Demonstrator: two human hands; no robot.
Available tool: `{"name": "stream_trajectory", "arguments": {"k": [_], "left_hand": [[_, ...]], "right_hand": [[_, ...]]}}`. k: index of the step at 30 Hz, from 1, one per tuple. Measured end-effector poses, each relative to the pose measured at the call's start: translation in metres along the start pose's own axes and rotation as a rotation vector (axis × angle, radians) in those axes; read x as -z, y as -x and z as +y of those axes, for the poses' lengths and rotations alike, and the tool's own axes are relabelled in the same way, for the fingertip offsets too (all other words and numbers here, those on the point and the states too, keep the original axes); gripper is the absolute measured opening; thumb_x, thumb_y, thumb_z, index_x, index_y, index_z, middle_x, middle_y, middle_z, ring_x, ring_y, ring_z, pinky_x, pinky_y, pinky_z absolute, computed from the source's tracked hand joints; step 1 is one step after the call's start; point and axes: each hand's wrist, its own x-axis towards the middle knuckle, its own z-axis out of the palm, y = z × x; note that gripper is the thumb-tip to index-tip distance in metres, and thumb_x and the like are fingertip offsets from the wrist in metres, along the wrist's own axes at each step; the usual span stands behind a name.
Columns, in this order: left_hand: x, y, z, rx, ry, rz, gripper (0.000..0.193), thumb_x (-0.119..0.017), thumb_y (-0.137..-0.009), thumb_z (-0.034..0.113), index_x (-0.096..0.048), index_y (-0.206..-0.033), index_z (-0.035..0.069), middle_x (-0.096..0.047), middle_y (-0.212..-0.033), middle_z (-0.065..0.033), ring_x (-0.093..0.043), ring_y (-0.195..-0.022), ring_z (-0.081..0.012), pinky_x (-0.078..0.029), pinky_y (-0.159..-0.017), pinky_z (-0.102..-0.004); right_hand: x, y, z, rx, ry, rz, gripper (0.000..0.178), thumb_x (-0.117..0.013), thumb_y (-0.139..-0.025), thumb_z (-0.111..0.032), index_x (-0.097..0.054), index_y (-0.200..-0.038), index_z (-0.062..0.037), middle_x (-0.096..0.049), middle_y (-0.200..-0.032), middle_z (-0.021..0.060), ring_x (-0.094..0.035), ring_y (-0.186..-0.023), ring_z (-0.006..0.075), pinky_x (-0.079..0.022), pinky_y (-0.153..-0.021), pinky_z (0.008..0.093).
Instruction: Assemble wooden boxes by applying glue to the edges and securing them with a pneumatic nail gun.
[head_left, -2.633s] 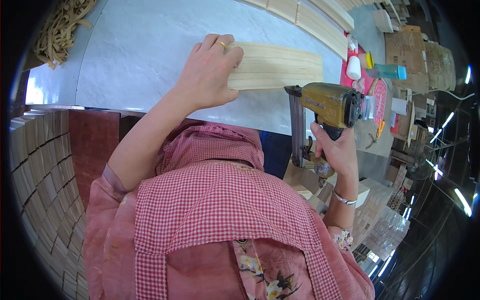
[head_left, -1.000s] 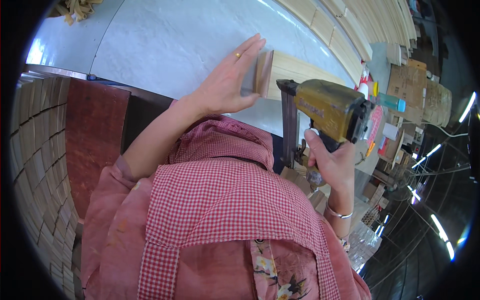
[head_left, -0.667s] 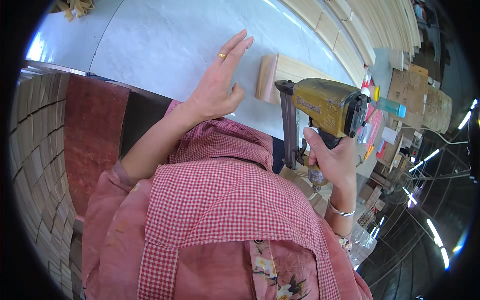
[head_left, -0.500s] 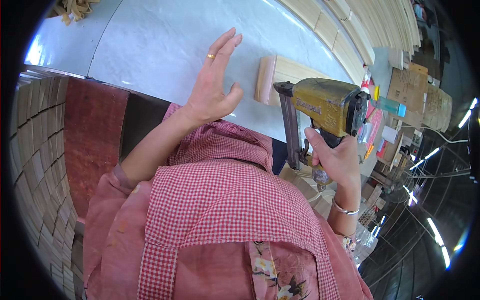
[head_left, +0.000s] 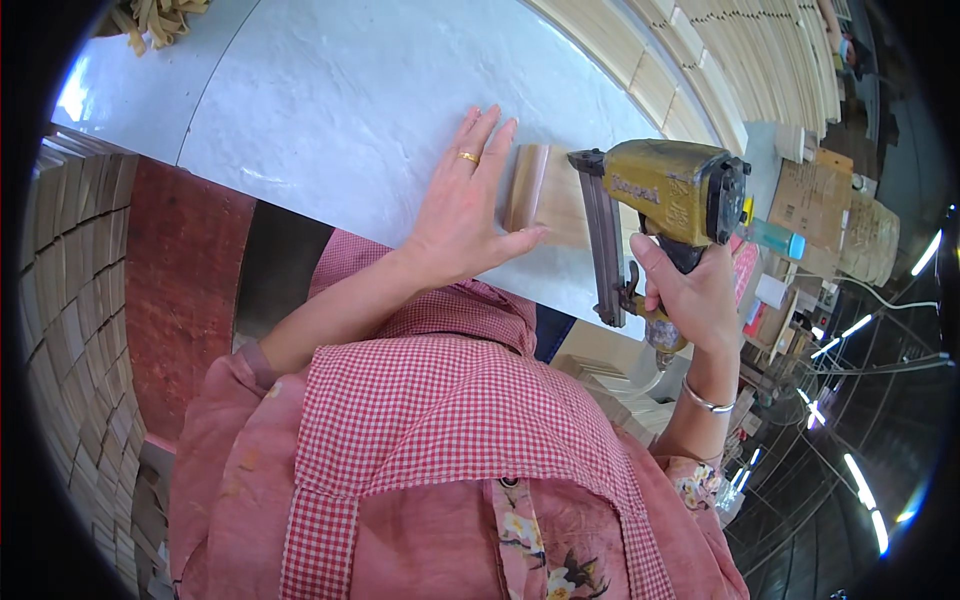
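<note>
Left hand (head_left: 460, 215) spread above the desk (head_left: 320, 120), thumb by the wooden block (head_left: 568, 210) just to its right—contact unclear; best steadied squarely, fingertips clear of the nail gun (head_left: 660, 180). Right hand (head_left: 690, 295) wraps the gun's handle. Compared with earlier, the left hand has moved nearer the block.

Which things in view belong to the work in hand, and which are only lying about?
In use:
yellow fastening gun, in the right hand
wooden piece beside the left hand

Apparently lying about:
pale strips
teal bottle
cardboard box

Nail gun (head_left: 665, 190) is yel/blk, apron (head_left: 455, 415) red/wht chkd.
</note>
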Motion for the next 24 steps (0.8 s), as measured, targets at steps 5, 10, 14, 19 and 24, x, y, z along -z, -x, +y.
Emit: {"name": "stream_trajectory", "arguments": {"k": [5, 10, 14, 19, 24], "left_hand": [[0.001, 0.0, -0.002, 0.005, -0.016, -0.021, 0.107, -0.084, -0.074, 0.036, -0.028, -0.157, 0.0, -0.023, -0.163, -0.0236, -0.018, -0.154, -0.0433, -0.026, -0.122, -0.0518], [0.003, -0.001, 0.0, 0.016, -0.014, -0.023, 0.105, -0.085, -0.074, 0.037, -0.029, -0.155, 0.001, -0.023, -0.163, -0.0227, -0.014, -0.155, -0.0435, -0.025, -0.123, -0.053], [0.005, -0.002, 0.002, 0.009, 0.011, 0.007, 0.093, -0.086, -0.072, 0.036, -0.04, -0.146, 0.001, -0.028, -0.161, -0.0218, -0.021, -0.152, -0.0427, -0.027, -0.121, -0.0528], [0.014, -0.02, 0.018, -0.217, -0.103, 0.0, 0.072, -0.086, -0.07, 0.034, -0.054, -0.127, 0.004, -0.037, -0.154, -0.0217, -0.033, -0.145, -0.0403, -0.029, -0.117, -0.0526], [-0.014, -0.05, 0.053, -0.391, -0.239, -0.21, 0.06, -0.088, -0.066, 0.031, -0.058, -0.112, 0.007, -0.046, -0.146, -0.0192, -0.041, -0.135, -0.0356, -0.03, -0.114, -0.0512]], "right_hand": [[0.002, -0.005, -0.002, -0.024, -0.017, -0.031, 0.031, -0.078, -0.089, -0.015, -0.064, -0.108, 0.004, -0.061, -0.065, 0.0032, -0.052, -0.045, 0.0101, -0.04, -0.042, 0.0232], [0.009, -0.011, -0.003, -0.033, -0.003, -0.075, 0.029, -0.078, -0.088, -0.014, -0.065, -0.105, 0.0045, -0.061, -0.064, 0.0031, -0.051, -0.044, 0.01, -0.041, -0.042, 0.0233], [0.014, -0.007, 0.004, 0.033, -0.023, -0.006, 0.027, -0.078, -0.088, -0.014, -0.064, -0.102, 0.0046, -0.06, -0.063, 0.0026, -0.051, -0.044, 0.0098, -0.041, -0.042, 0.023], [0.041, -0.002, 0.028, -0.065, -0.022, 0.137, 0.024, -0.077, -0.089, -0.014, -0.064, -0.098, 0.0038, -0.06, -0.062, 0.002, -0.05, -0.043, 0.0095, -0.041, -0.041, 0.023], [0.057, 0.0, 0.053, -0.098, -0.018, 0.16, 0.023, -0.076, -0.089, -0.015, -0.064, -0.097, 0.0031, -0.059, -0.061, 0.002, -0.05, -0.042, 0.0093, -0.042, -0.041, 0.0231]]}}
